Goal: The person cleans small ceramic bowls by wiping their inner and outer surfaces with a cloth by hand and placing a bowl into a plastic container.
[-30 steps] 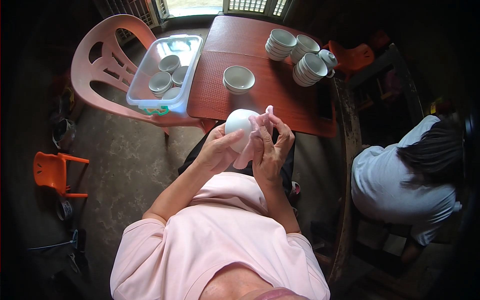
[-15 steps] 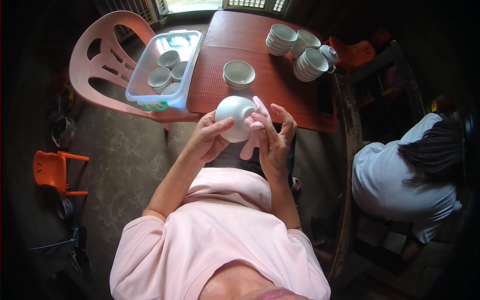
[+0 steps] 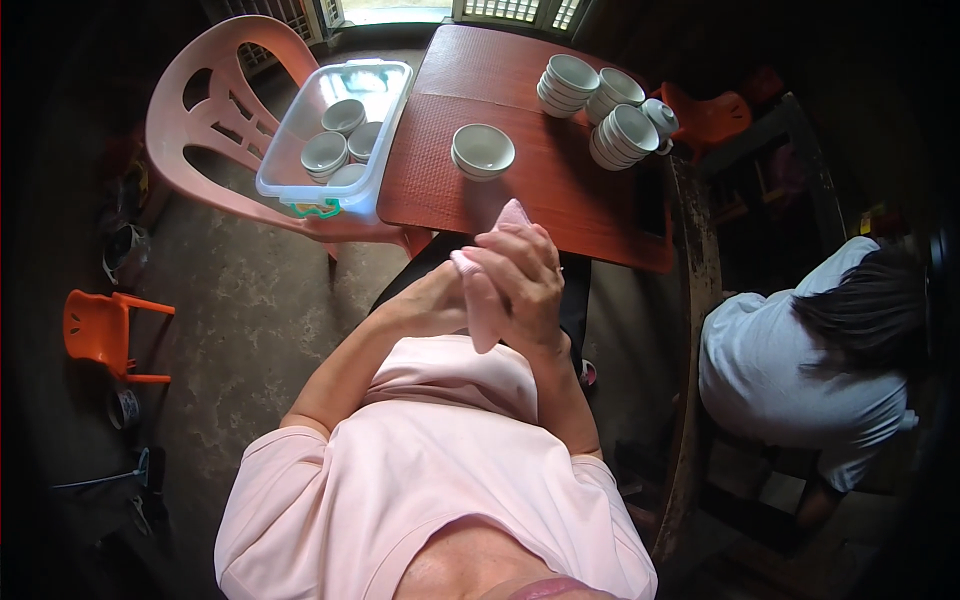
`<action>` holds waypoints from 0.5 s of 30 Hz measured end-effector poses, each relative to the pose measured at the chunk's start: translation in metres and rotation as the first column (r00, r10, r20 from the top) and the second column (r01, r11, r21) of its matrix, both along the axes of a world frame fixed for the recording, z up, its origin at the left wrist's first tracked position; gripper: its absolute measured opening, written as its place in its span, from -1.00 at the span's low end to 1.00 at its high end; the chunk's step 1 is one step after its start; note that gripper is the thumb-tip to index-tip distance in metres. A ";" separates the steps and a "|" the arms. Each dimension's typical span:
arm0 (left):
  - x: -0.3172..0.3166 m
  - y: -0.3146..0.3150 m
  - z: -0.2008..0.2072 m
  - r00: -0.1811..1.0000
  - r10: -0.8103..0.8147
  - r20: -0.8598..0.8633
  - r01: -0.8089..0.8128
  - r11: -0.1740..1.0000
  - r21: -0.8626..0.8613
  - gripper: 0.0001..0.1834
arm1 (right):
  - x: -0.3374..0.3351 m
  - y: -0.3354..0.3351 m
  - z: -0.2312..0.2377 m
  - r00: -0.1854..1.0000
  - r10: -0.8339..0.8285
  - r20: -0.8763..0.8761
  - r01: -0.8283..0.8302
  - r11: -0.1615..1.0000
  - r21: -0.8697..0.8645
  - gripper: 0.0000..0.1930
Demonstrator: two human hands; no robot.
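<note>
My right hand (image 3: 522, 282) is closed on a pink cloth (image 3: 510, 214) and pressed over my left hand (image 3: 437, 297), just in front of the red-brown table's (image 3: 560, 205) near edge. The cloth pokes out above my right fingers. The white bowl that my left hand held a moment ago is hidden behind my right hand and the cloth. My left hand is cupped under them with only its wrist and heel showing. On the table just beyond my hands stands a white bowl (image 3: 482, 150).
Two stacks of white bowls (image 3: 568, 85) (image 3: 625, 132) and a small lidded pot (image 3: 660, 115) stand at the table's far right. A clear plastic bin (image 3: 292, 160) with several bowls rests on a pink chair (image 3: 200, 120). Another person (image 3: 800, 370) sits to my right. A small orange chair (image 3: 95, 325) stands at left.
My hands have dropped toward me and turned. The white bowl, visible in my left hand before, is now covered by my right hand and the pink cloth.
</note>
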State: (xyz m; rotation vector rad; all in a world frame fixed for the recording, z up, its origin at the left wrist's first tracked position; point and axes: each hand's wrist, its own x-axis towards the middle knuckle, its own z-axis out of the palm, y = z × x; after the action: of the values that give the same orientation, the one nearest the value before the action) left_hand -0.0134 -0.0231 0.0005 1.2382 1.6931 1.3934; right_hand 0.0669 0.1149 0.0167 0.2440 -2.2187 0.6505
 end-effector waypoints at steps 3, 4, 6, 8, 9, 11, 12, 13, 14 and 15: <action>0.002 0.001 0.001 0.965 -0.081 0.250 0.076 0.997 0.031 -0.74 | -0.005 0.015 -0.015 0.960 0.274 0.060 -0.167 0.730 -0.663 -0.82; 0.004 0.003 0.002 0.928 -0.074 0.366 0.057 0.997 0.055 -0.79 | -0.005 0.018 -0.018 0.927 0.374 0.029 -0.141 0.417 -0.898 -0.77; 0.008 0.006 0.001 0.940 -0.054 0.338 0.025 0.996 0.090 -0.79 | -0.010 0.021 -0.029 0.833 0.475 -0.283 -0.199 -0.220 -0.955 -0.67; 0.010 0.010 -0.002 0.957 -0.035 0.288 0.011 0.996 0.083 -0.76 | -0.019 0.013 -0.036 0.594 0.450 -0.667 -0.281 -0.660 -0.697 -0.63; 0.009 0.011 0.000 0.957 -0.040 0.288 0.016 0.996 0.085 -0.76 | -0.016 0.015 -0.036 0.597 0.448 -0.666 -0.285 -0.657 -0.698 -0.63; 0.005 0.011 0.003 0.883 -0.062 0.465 0.017 0.995 0.099 -0.75 | -0.012 0.016 -0.017 0.929 0.354 0.107 0.062 0.137 -0.989 -0.67; 0.000 0.008 -0.007 0.827 -0.077 0.556 0.036 0.996 0.084 -0.68 | -0.008 0.026 -0.018 0.852 0.498 0.160 -0.070 0.412 -0.908 -0.71; -0.001 0.005 -0.016 0.797 -0.100 0.596 0.006 0.987 0.159 -0.57 | -0.006 0.023 0.001 0.896 0.331 0.294 -0.188 0.886 -0.424 -0.71; 0.001 0.006 -0.012 0.788 -0.132 0.602 -0.020 0.971 0.240 -0.60 | -0.004 0.018 0.015 0.898 0.313 0.309 -0.237 0.936 -0.259 -0.70; 0.003 0.007 -0.005 0.779 -0.164 0.605 -0.047 0.947 0.318 -0.62 | -0.003 0.016 0.023 0.901 0.293 0.322 -0.280 0.956 -0.085 -0.70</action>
State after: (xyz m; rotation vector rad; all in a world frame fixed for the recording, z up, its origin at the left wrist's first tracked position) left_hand -0.0104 -0.0162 -0.0047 0.8199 0.9801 1.8322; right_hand 0.0636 0.1304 0.0399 0.4800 -2.5139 0.9511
